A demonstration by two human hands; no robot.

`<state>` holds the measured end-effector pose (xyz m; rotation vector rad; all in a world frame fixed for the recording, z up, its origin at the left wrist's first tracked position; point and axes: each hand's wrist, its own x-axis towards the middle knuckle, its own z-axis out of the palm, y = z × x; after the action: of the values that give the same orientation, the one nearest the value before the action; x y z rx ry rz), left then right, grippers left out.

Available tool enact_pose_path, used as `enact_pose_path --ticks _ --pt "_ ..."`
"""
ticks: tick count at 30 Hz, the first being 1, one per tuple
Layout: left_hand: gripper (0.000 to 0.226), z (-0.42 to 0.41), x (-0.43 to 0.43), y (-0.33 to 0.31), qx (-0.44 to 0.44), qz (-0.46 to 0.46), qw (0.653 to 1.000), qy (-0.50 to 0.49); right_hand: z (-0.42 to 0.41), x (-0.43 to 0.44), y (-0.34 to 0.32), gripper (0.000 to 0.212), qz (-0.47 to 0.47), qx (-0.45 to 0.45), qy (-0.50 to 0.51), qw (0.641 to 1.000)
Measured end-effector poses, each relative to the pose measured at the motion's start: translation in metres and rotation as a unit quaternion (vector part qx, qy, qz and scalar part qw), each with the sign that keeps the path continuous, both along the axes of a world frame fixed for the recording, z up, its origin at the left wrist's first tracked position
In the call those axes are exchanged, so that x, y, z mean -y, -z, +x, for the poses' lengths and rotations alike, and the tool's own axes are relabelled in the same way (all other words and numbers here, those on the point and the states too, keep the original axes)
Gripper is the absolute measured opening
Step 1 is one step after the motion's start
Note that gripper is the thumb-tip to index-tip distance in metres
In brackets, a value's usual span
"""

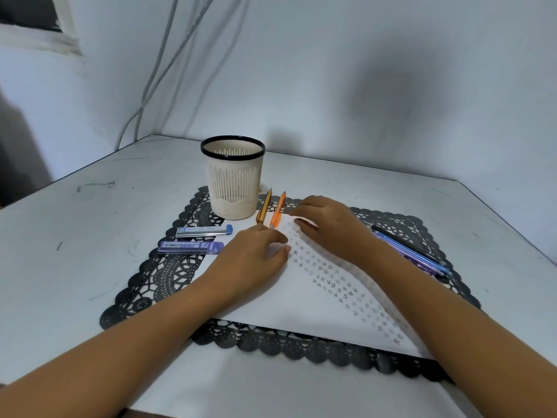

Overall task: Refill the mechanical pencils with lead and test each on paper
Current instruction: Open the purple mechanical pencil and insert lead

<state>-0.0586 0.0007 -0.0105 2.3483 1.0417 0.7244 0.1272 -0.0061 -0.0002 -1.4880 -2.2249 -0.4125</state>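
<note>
Both hands were laid on the sheet of paper (271, 297), which lay on a black lace mat (168, 267) on the white table (75, 236). The left hand (256, 260) was rested palm down with the fingers loosely curled, and nothing could be seen held in it. The right hand (328, 227) was spread flat over the upper part of the paper, its fingertips just beside the orange pencil (278, 209); no grasp was shown there either. A brown pencil (264, 206) was placed next to the orange one, close to the slatted cup (233, 179). A bundle of blue, purple and dark pencils (413, 251) was laid at the right of the mat, partly hidden behind the right forearm. Two lead cases (196, 239) were set on the left, well apart from that bundle. Rows of small drawn stars were seen on the paper. It was judged that the round pencils could be rolled off by a sweep of the right forearm, that the paper could be dragged and the marks smudged under the resting palms, and that thin lead could be snapped or spilled if a case were opened hastily.
</note>
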Motion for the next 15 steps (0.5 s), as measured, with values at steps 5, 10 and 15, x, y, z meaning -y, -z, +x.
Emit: enact_pose_path --ticks 5,10,15 --pt "0.028 0.001 0.006 -0.002 -0.023 0.023 0.999 0.032 0.035 0.044 -0.006 0.013 0.044 -0.007 0.107 0.993" --pt "0.027 0.001 0.007 -0.004 -0.031 0.038 0.998 0.039 0.063 0.079 0.001 0.009 0.062 0.001 0.231 0.971" --pt "0.025 0.001 0.007 -0.002 -0.027 0.032 0.998 0.04 0.078 0.091 0.012 0.006 0.05 0.003 0.282 0.958"
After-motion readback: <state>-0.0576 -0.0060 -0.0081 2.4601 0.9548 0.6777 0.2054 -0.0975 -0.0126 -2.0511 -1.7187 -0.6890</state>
